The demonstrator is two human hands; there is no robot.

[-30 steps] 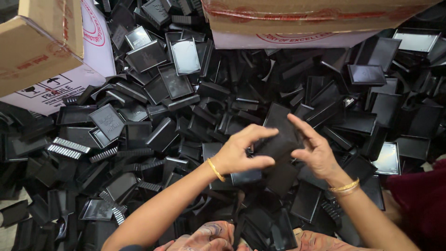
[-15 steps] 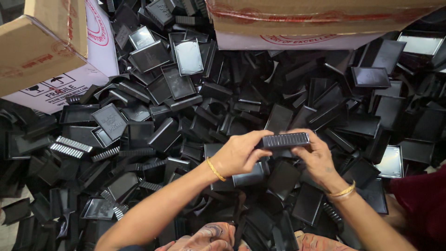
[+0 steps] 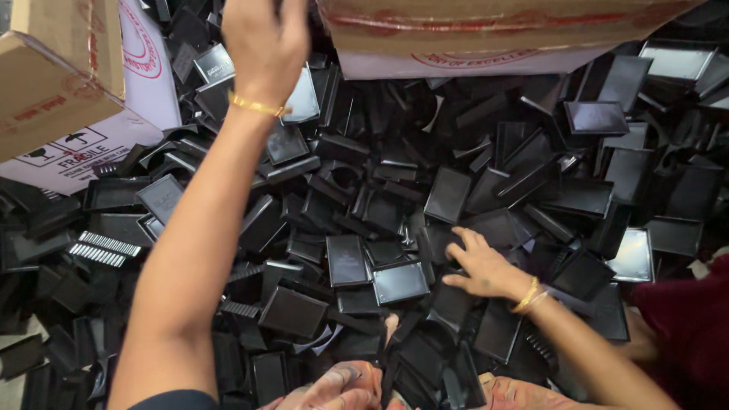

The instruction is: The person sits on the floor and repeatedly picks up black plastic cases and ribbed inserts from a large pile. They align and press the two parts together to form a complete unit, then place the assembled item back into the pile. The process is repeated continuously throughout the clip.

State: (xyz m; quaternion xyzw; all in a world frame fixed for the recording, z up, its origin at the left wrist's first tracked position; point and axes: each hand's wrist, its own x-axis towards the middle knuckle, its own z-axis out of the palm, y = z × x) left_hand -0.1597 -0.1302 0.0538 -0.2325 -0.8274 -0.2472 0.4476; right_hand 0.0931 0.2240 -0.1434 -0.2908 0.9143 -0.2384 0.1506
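Brown cardboard box [image 3: 53, 83] sits left of the raised left hand [image 3: 262, 42].

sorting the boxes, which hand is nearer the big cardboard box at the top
Left. The left hand is raised beside the cardboard box; the right hand rests low on the black trays.

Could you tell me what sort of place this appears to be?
Probably a small workshop or packing area for plastic parts. A large heap of loose black plastic trays covers the floor, cardboard cartons stand at its edge, and the right hand rests on the heap.
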